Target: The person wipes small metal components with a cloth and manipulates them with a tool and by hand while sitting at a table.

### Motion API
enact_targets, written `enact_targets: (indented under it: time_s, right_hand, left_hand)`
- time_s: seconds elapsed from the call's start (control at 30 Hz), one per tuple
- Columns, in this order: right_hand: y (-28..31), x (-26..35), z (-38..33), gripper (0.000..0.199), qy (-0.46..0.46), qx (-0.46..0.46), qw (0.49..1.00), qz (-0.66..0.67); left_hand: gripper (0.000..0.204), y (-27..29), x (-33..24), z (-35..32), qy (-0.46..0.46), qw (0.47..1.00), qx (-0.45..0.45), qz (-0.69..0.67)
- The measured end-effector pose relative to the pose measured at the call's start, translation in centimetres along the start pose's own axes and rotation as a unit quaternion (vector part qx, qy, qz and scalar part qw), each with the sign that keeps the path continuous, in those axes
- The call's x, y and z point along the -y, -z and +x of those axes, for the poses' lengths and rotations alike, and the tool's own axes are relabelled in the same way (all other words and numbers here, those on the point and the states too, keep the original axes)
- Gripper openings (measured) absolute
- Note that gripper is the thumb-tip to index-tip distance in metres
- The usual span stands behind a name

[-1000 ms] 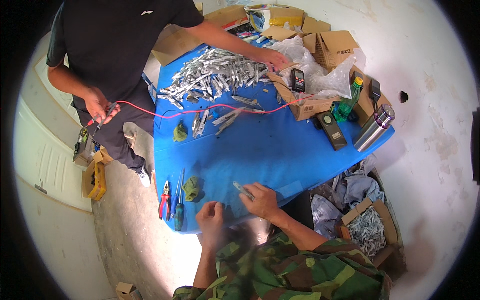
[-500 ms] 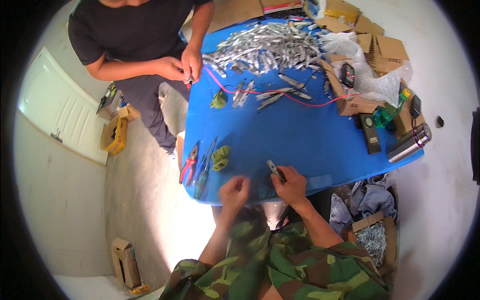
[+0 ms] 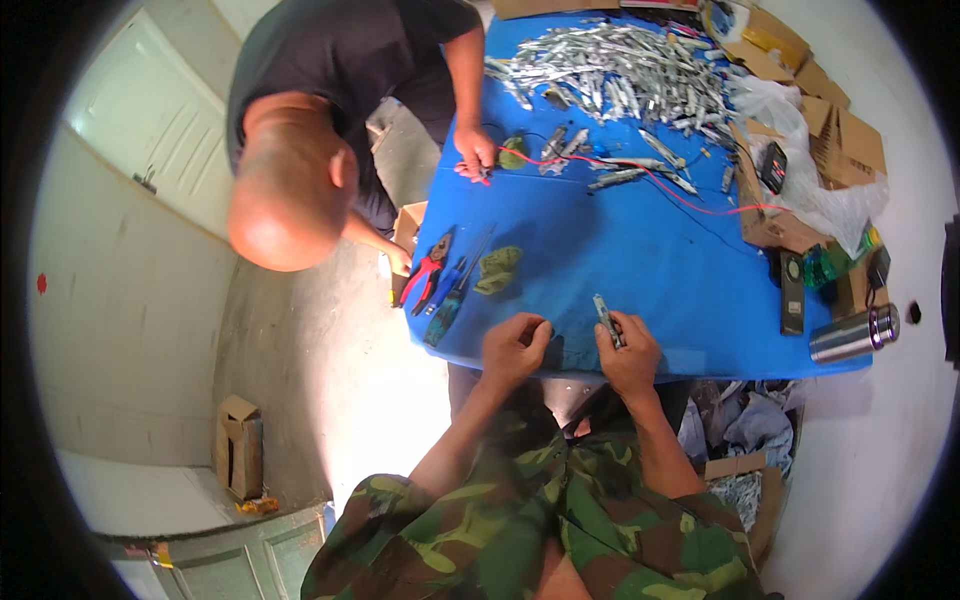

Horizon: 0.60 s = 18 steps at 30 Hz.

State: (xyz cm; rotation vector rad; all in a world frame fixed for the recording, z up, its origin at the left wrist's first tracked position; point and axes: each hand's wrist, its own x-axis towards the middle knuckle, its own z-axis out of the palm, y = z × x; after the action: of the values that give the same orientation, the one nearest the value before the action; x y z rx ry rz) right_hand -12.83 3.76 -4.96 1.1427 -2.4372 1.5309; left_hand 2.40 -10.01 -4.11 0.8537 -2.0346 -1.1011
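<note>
One thin, flat, silver-grey piece (image 3: 605, 311) with dark spots is pinched in the right hand (image 3: 630, 354), tip pointed up and away. It is held just above the near edge of the blue table (image 3: 640, 245). The left hand (image 3: 517, 348) is curled; whether anything is pinched there cannot be told. To the left, one pair of red pliers (image 3: 425, 275), two long tools (image 3: 441, 320) and two green cloths (image 3: 497, 270) are seen. Between the hands and the big silver pile (image 3: 625, 75), a wide stretch of blue is seen.
</note>
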Motion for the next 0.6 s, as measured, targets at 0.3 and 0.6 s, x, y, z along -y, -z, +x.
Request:
enact_targets:
  time_s: [0.3, 0.6]
  right_hand:
    - [0.34, 0.70, 0.04, 0.021, -0.013, 0.030, 0.999, -0.023]
    - [0.05, 0.52, 0.08, 0.021, 0.007, 0.029, 0.999, -0.017]
  left_hand:
    - [0.014, -0.30, 1.13, -0.07, -0.009, 1.000, -0.002, -0.012]
    - [0.015, 0.15, 1.14, -0.16, -0.028, 0.999, 0.000, -0.027]
